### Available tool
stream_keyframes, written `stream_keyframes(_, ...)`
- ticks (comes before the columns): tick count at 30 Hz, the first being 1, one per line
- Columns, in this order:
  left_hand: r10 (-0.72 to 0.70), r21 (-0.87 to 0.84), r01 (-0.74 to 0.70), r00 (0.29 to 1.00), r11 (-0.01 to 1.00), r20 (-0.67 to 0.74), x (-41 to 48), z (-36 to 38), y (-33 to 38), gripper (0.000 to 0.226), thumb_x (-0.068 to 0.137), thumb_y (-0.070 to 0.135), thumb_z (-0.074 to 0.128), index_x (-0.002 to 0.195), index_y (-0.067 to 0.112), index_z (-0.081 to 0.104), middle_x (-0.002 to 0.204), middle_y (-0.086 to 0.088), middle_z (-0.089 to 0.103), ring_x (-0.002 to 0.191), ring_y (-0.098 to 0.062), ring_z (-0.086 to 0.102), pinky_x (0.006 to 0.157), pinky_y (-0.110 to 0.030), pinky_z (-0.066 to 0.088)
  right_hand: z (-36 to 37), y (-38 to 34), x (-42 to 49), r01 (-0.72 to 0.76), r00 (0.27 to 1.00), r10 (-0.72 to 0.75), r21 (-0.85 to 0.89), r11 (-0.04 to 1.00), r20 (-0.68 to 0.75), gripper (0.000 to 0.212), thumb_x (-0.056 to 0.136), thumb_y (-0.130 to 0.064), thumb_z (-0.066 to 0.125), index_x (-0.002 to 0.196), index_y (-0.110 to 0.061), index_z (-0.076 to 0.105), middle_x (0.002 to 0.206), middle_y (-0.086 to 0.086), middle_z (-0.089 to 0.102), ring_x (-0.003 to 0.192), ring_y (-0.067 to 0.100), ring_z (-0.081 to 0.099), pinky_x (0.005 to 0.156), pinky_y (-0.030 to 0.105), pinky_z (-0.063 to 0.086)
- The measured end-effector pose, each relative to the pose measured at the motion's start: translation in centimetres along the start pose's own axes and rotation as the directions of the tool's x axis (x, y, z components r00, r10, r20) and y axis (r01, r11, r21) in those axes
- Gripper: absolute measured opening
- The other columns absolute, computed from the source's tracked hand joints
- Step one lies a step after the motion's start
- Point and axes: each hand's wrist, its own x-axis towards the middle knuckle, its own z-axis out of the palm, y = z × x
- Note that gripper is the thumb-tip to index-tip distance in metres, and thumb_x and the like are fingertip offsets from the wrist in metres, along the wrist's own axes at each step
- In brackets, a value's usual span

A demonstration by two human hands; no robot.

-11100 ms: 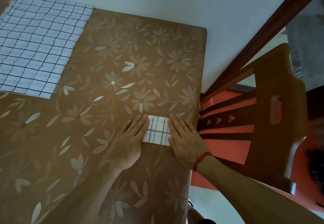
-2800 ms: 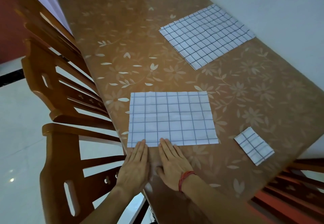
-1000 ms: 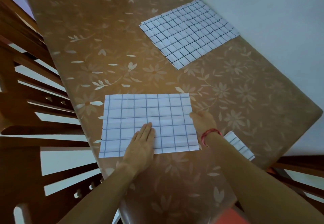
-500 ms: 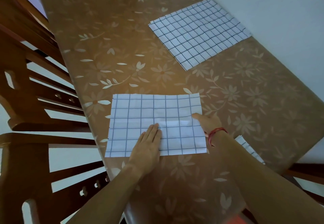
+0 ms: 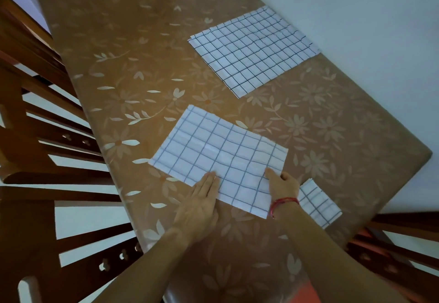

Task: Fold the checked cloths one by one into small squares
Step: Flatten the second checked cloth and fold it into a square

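Note:
A white cloth with blue checks (image 5: 218,155) lies flat on the table near its front edge. My left hand (image 5: 202,200) lies flat, its straight fingers pressing the cloth's near edge. At the cloth's right edge my right hand (image 5: 283,184) has its thumb on top and its fingers curled at the edge, gripping it. A small folded checked square (image 5: 319,204) sits just right of my right wrist. A larger cloth with black checks (image 5: 254,51) lies spread at the far side by the wall.
The brown flower-patterned table (image 5: 123,48) runs away from me, its right side against a pale wall (image 5: 368,29). Wooden chairs (image 5: 35,141) stand along the left edge. Another chair (image 5: 403,243) stands at the near right corner.
My view has tilted, so the cloth now looks slanted. The ripple by my right hand has flattened. Both hands stay at the same places on the cloth.

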Motion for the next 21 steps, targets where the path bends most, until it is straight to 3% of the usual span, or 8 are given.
stream_keyframes(4, -0.025, 0.085, 0.025, 1.0, 0.996, 0.0, -1.0, 1.1, -0.1, 0.073, 0.096, 0.021, 0.045, 0.155, 0.01, 0.004, 0.162, -0.006, -0.003, 0.149, -0.019, -0.004, 0.115, -0.028, -0.007, -0.5, 1.3, -2.9, -0.283, 0.946, 0.239, 0.199, 0.938, 0.219, 0.02, 0.081, -0.013, 0.074, 0.089, 0.0, 0.061, 0.081, 0.014, 0.064, 0.07, 0.027, 0.066, 0.052, 0.027, 0.053)
stream_keyframes(6, -0.065, 0.171, 0.056, 0.997, 0.984, 0.048, -1.7, 1.2, -0.3, 0.079, 0.085, 0.014, 0.062, 0.151, 0.003, 0.021, 0.159, -0.016, 0.018, 0.147, -0.027, 0.019, 0.116, -0.035, 0.012, -0.7, 2.0, -4.4, -0.379, 0.904, 0.304, 0.237, 0.894, 0.299, 0.031, 0.078, -0.011, 0.076, 0.105, 0.0, 0.064, 0.11, 0.02, 0.066, 0.097, 0.038, 0.067, 0.061, 0.037, 0.057)
stream_keyframes(10, -0.09, 0.24, 0.082, 0.996, 0.967, 0.021, -3.4, 1.6, -1.3, 0.081, 0.06, 0.0, 0.076, 0.137, 0.0, 0.051, 0.142, -0.022, 0.048, 0.13, -0.035, 0.049, 0.101, -0.04, 0.04, -1.8, 2.7, -7.0, -0.404, 0.864, 0.312, 0.172, 0.899, 0.394, 0.028, 0.081, -0.009, 0.07, 0.107, 0.0, 0.063, 0.104, 0.016, 0.065, 0.088, 0.035, 0.066, 0.067, 0.042, 0.058)
stream_keyframes(13, -0.096, 0.176, 0.09, 0.995, 0.98, 0.025, -4.7, 1.1, -1.3, 0.083, 0.072, -0.005, 0.06, 0.149, 0.006, 0.031, 0.157, -0.018, 0.023, 0.145, -0.031, 0.025, 0.111, -0.037, 0.033, -3.4, 3.7, -8.0, -0.394, 0.824, 0.267, 0.167, 0.904, 0.499, 0.012, 0.082, -0.001, 0.063, 0.093, -0.003, 0.057, 0.089, 0.013, 0.057, 0.079, 0.033, 0.061, 0.086, 0.06, 0.05)
stream_keyframes(14, -0.096, 0.163, 0.084, 0.993, 0.983, 0.065, -5.0, 0.9, -1.1, 0.083, 0.079, -0.006, 0.049, 0.154, 0.01, 0.017, 0.161, -0.014, 0.006, 0.149, -0.028, 0.009, 0.117, -0.036, 0.023, -3.8, 3.8, -8.3, -0.421, 0.8, 0.247, 0.219, 0.88, 0.546, 0.026, 0.075, 0.006, 0.066, 0.094, -0.005, 0.052, 0.091, 0.017, 0.056, 0.082, 0.036, 0.061, 0.084, 0.06, 0.05)
stream_keyframes(16, -0.105, 0.116, 0.09, 0.986, 0.989, 0.13, -5.7, 0.3, -1.0, 0.084, 0.084, -0.006, 0.038, 0.155, 0.016, -0.002, 0.161, -0.007, -0.013, 0.149, -0.021, -0.011, 0.122, -0.034, 0.008, -5.1, 4.8, -7.9, -0.459, 0.795, 0.224, 0.317, 0.83, 0.564, 0.051, 0.066, 0.018, 0.068, 0.102, -0.01, 0.046, 0.103, 0.028, 0.051, 0.095, 0.042, 0.061, 0.079, 0.057, 0.052)
stream_keyframes(18, -0.093, 0.114, 0.075, 0.982, 0.991, 0.164, -6.3, -0.2, -0.9, 0.087, 0.084, -0.008, 0.037, 0.154, 0.018, -0.006, 0.161, -0.005, -0.017, 0.148, -0.019, -0.014, 0.119, -0.03, 0.0, -6.4, 5.4, -8.2, -0.405, 0.847, 0.238, 0.289, 0.868, 0.475, 0.032, 0.084, 0.019, 0.049, 0.097, -0.01, 0.044, 0.11, 0.036, 0.05, 0.085, 0.03, 0.067, 0.067, 0.045, 0.055)
stream_keyframes(21, -0.059, 0.056, 0.049, 0.978, 0.997, 0.2, -7.6, -0.8, -1.0, 0.092, 0.081, -0.012, 0.036, 0.154, 0.023, -0.006, 0.16, 0.004, -0.019, 0.148, -0.014, -0.014, 0.118, -0.032, 0.002, -7.0, 4.2, -9.4, -0.362, 0.867, 0.24, 0.22, 0.906, 0.437, 0.021, 0.075, 0.018, 0.056, 0.069, -0.002, 0.052, 0.067, 0.01, 0.066, 0.053, 0.01, 0.062, 0.048, 0.03, 0.05)
